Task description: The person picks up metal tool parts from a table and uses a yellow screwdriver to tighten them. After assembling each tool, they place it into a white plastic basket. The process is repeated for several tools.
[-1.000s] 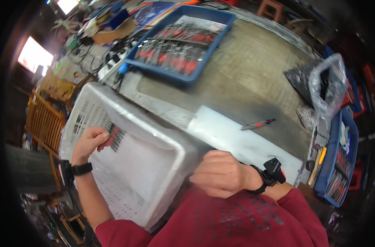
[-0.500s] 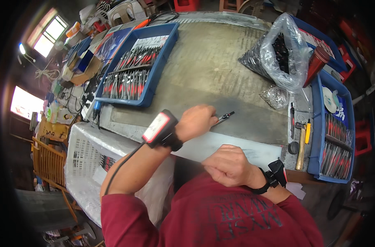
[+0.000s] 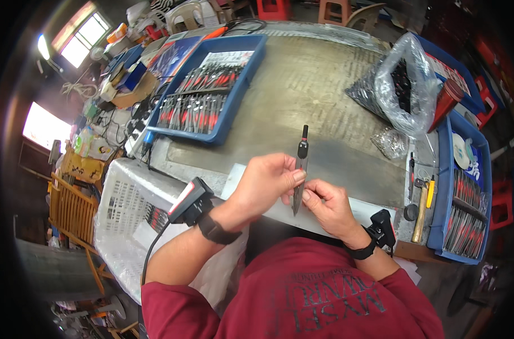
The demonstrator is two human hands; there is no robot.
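A black and grey drawing compass (image 3: 302, 151) stands nearly upright over the near edge of the bench, its knobbed handle on top and its legs tapering downward. Around its middle, the thumb and fingers of my left hand (image 3: 266, 182) are closed. My right hand (image 3: 331, 210) comes in from the right, fingertips pinched against the side of the legs. Whether a small part is between those fingertips is hidden. Beneath both hands lies a white sheet (image 3: 358, 210) along the bench's front edge.
Blue trays (image 3: 257, 62) of red and grey compasses stand left and right (image 3: 437, 226). A clear bag (image 3: 406, 113) of black parts and a small bag of metal pieces (image 3: 390, 143) lie right, near a hammer (image 3: 420, 214) and yellow-handled tool (image 3: 431, 191). A white basket (image 3: 116, 226) sits left.
My left hand has lifted the compass from lying slanted near the bench top to nearly upright, closer to me. My right hand has moved up beside it. The view has shifted slightly.
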